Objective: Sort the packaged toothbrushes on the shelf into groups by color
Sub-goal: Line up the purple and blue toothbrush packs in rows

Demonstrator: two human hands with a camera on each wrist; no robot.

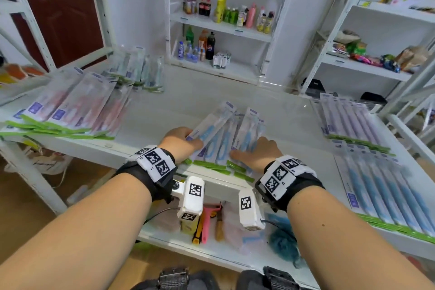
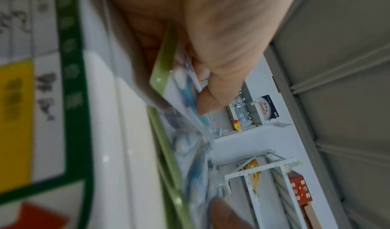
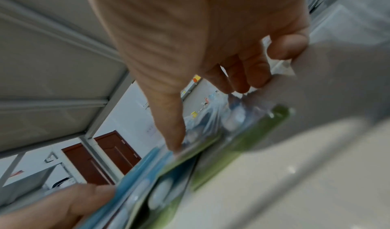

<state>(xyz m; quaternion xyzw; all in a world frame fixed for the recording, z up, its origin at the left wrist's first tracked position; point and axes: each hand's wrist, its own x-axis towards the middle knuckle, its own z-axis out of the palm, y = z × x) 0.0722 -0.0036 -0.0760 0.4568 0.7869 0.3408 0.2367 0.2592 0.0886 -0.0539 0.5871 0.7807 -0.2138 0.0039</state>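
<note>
Both our hands sit on the blue toothbrush packs [image 1: 226, 139] at the shelf [image 1: 164, 110] front: left hand [image 1: 181, 142] pinching one pack, right hand [image 1: 256, 153] pressing flat, fingers spread. We judge them light, slick and springy. Best gripped at the green card edge.

On the shelf [image 1: 164, 110] before you, one fan of toothbrush packs [image 1: 226, 134] lies at the front edge, middle, under your left hand [image 1: 181, 142] and right hand [image 1: 255, 153]. A spread of packs [image 1: 70, 106] lies at the left edge, a small batch [image 1: 141, 70] behind it. Two rows [image 1: 348, 120] [image 1: 381, 186] lie along the right edge, one behind the other.
</note>
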